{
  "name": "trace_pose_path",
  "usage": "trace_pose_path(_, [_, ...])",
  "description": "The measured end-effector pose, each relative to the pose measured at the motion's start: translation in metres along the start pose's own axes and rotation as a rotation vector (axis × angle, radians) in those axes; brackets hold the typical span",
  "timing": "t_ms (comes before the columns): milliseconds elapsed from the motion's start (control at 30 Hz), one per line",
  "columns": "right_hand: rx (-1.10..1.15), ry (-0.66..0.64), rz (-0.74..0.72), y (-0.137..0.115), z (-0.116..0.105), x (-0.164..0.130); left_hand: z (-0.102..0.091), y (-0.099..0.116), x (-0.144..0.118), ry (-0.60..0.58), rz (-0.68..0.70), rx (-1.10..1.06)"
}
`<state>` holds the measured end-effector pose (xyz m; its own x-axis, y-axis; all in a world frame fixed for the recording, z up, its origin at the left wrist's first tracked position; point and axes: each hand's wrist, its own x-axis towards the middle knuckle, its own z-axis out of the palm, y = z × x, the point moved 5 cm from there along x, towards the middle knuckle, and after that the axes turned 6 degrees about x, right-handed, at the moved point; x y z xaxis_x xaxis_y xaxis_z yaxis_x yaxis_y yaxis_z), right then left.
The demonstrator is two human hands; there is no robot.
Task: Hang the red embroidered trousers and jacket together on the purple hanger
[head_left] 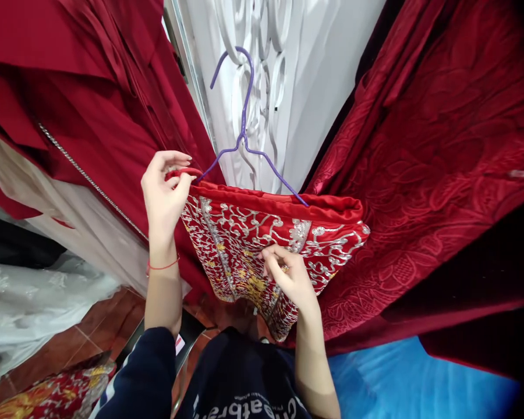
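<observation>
A red embroidered garment [240, 224], with silver and gold patterns and a satin top edge, hangs on a purple wire hanger [243, 116]. The hanger's hook goes over a white scrolled metal ring. At the garment's upper left corner, my left hand [163, 189] pinches a red fabric strap [184, 171] beside the hanger's left end. My right hand [288, 270] is in front of the embroidered face, its fingers curled and thumb drawn in near the fabric. Whether anything is between its fingertips is too small to tell. The hanger's right end dips inside the top edge.
Plain dark red cloth [113, 87] hangs at left and patterned red fabric [436, 163] at right. White scrolled metalwork [266, 75] stands behind. White lace [35, 308] and blue cloth [414, 384] lie lower, above a tiled floor [91, 326]. Another embroidered red piece [56, 393] shows lower left.
</observation>
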<state>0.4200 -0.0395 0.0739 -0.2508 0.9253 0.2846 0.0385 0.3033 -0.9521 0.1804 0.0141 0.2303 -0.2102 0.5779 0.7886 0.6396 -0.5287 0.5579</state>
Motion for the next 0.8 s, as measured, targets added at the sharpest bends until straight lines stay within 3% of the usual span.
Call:
trace_pose_path(100, [0.033,-0.021,0.027,0.011,0.001,-0.005,-0.007,0.011,-0.042,0.223,0.063,-0.175])
trace_pose_path(200, [0.030,-0.043,0.039,0.020,0.007,-0.008,-0.015,0.015,-0.101,0.480,0.070,-0.205])
trace_pose_path(300, [0.045,-0.074,0.039,0.028,0.015,-0.009,-0.017,0.009,-0.161,0.584,0.058,-0.249])
trace_pose_path(367, [0.058,-0.076,0.062,0.034,0.020,-0.010,-0.010,0.000,-0.190,0.459,-0.002,-0.302])
trace_pose_path(533, [0.078,-0.099,0.144,0.053,0.027,-0.012,0.018,-0.020,-0.232,-0.117,-0.162,-0.135])
trace_pose_path(667, [0.103,-0.131,0.142,0.058,0.031,-0.009,0.033,-0.026,-0.239,-0.315,-0.275,-0.145])
trace_pose_path(800, [0.123,-0.100,0.074,0.044,0.043,0.003,0.038,-0.033,-0.241,-0.443,-0.361,-0.183])
